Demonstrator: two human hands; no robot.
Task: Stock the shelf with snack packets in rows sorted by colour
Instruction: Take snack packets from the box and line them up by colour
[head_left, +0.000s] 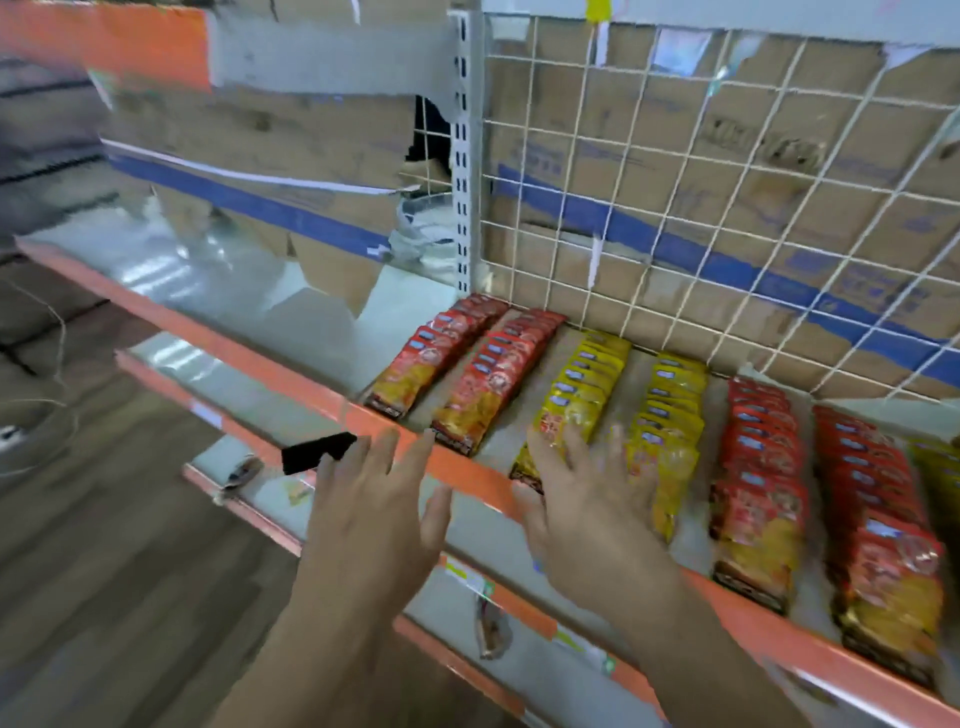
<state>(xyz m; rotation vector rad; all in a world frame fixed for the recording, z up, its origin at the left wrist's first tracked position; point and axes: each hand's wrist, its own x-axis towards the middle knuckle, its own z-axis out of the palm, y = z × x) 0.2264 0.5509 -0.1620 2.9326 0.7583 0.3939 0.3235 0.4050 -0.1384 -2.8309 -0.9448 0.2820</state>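
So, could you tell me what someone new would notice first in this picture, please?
The rows of packets on the orange-edged shelf stand out: two red rows at the left, two yellow rows in the middle, two more red rows at the right. Both hands are spread open in front; the right hand lies on a yellow row's front packets, and the left hand is at the shelf edge. Behind is a white wire grid over cardboard.

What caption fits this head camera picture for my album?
Right hand presses yellow packets into line beside red packets; left hand hovers open.

Two bare forearms, left hand (371, 499), right hand (587, 499) — no sleeves, no rings
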